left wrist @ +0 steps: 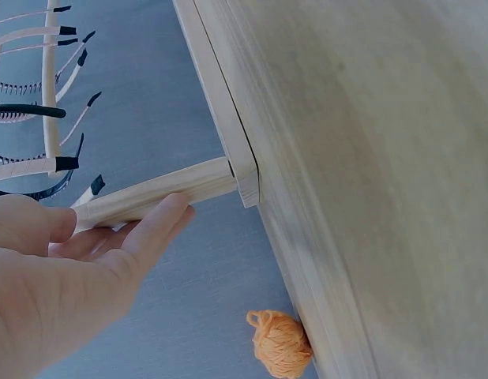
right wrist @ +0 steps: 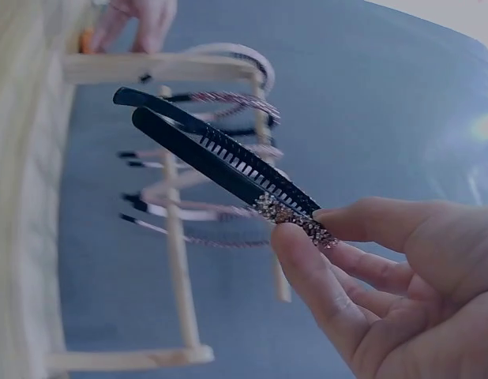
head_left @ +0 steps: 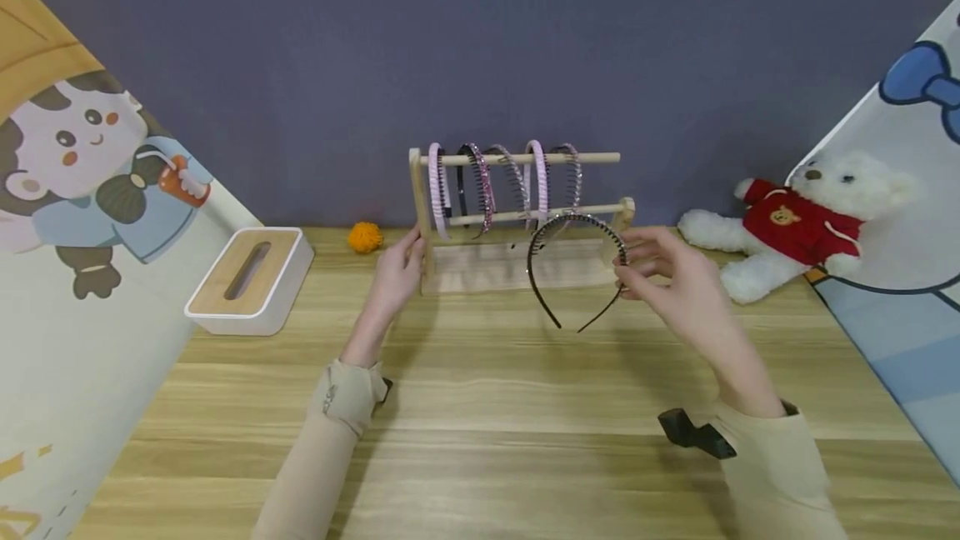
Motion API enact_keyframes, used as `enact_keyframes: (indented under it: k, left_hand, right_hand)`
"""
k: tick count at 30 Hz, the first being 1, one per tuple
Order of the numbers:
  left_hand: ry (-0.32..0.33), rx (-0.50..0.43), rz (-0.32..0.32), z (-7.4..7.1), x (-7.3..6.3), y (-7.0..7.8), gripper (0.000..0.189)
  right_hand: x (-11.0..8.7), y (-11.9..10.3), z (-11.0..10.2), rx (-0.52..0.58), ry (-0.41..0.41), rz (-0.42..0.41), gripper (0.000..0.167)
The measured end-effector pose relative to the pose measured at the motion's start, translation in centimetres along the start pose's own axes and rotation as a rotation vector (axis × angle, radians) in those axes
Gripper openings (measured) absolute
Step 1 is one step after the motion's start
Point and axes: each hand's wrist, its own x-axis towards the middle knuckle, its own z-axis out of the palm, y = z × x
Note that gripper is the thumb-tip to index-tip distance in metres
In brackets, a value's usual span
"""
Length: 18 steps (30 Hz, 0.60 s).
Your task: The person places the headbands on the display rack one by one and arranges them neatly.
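Observation:
In the head view a wooden rack (head_left: 487, 270) stands against the back wall, with several pink, glittery and black headbands (head_left: 537, 182) hanging over its bars. My left hand (head_left: 397, 271) grips the rack's left upright (left wrist: 161, 189), thumb on one side and fingers on the other. In front of the rack's right part, my right hand (head_left: 678, 280) holds a black toothed headband (head_left: 532, 265) by its side, tips down. The right wrist view shows thumb and finger pinching its stretch of sparkling stones (right wrist: 279, 212); it is apart from the bars.
An orange yarn ball (head_left: 365, 237) lies left of the rack. Farther left is a white tissue box (head_left: 288, 298) with a wooden lid. On the right sits a white teddy bear (head_left: 795, 219) in a red top. Cartoon panels flank the wooden table (head_left: 510, 440).

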Motion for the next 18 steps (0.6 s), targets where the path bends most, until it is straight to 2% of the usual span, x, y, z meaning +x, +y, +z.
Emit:
enact_keyframes:
  k: [5, 9, 18]
  left_hand:
    - [0.007, 0.008, 0.006, 0.0, 0.0, 0.0, 0.046]
    - [0.008, 0.006, 0.002, 0.0, 0.1, 0.0, 0.046]
    - [0.002, 0.016, 0.002, -0.1, -0.1, 0.1, 0.046]
  right_hand:
    - [-0.7, -0.2, -2.0, -0.033, 0.101, -0.038, 0.046]
    - [-1.2, -0.3, -3.3, -0.040, 0.168, -0.032, 0.047]
    - [-1.2, -0.3, -4.4, -0.015, 0.290, -0.001, 0.047]
